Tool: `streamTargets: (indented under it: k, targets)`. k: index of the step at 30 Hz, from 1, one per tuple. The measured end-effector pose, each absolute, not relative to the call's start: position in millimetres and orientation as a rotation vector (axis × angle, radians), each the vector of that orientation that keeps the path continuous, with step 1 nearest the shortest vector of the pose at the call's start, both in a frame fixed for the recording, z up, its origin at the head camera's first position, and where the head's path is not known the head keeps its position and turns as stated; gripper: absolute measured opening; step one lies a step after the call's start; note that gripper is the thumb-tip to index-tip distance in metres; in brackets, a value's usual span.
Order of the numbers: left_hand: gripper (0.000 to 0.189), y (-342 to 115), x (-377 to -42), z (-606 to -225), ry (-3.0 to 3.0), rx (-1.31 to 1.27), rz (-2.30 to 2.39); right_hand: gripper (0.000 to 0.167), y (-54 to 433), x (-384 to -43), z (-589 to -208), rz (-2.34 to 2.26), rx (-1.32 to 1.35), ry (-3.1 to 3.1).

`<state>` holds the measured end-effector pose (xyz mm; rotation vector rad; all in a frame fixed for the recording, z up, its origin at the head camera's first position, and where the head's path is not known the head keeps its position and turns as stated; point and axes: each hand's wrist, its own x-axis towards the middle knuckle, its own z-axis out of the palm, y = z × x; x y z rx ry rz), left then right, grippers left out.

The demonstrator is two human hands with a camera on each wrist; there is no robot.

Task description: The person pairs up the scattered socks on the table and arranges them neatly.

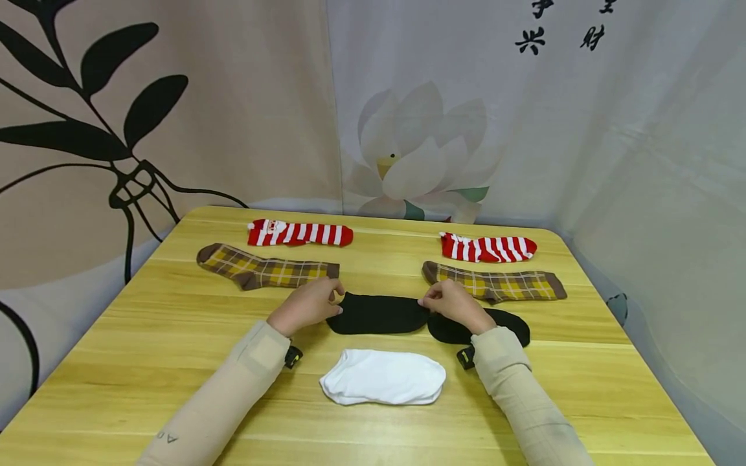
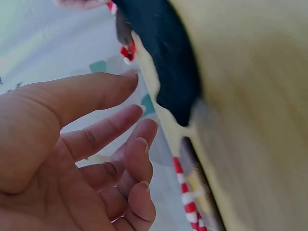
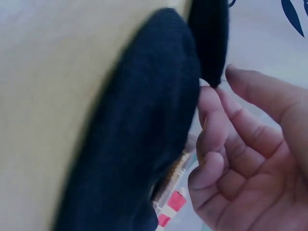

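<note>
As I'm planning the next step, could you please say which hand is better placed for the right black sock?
Probably the right hand, near the right black sock; the left hand is by the other black sock, farther left.

Left forearm (image 1: 215, 401) and right forearm (image 1: 527, 404): both sleeved, extended forward. Left hand (image 1: 311, 302): thumb (image 2: 91, 94) standing clear of the fingertips (image 2: 142, 199) — fingers loosely bent. Right hand (image 1: 456, 303): thumb (image 3: 264, 91) likewise parted, fingers (image 3: 214, 130) curved inward — hands well apart.
</note>
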<state>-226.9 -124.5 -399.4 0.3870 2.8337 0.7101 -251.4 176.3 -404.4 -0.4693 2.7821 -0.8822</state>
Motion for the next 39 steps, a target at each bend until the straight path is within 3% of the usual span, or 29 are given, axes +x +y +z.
streamTargets:
  k: [20,39]
  targets:
    - [0.024,-46.7,-221.1,-354.7,2.797,0.683,0.672,0.024,243.8,-224.8,-384.4,-0.856,-0.292,2.902]
    - [0.029,10.7,-231.3,-352.6,2.759,0.755,0.538,0.032,302.6,-197.7,-374.9,-0.793,-0.11,2.95]
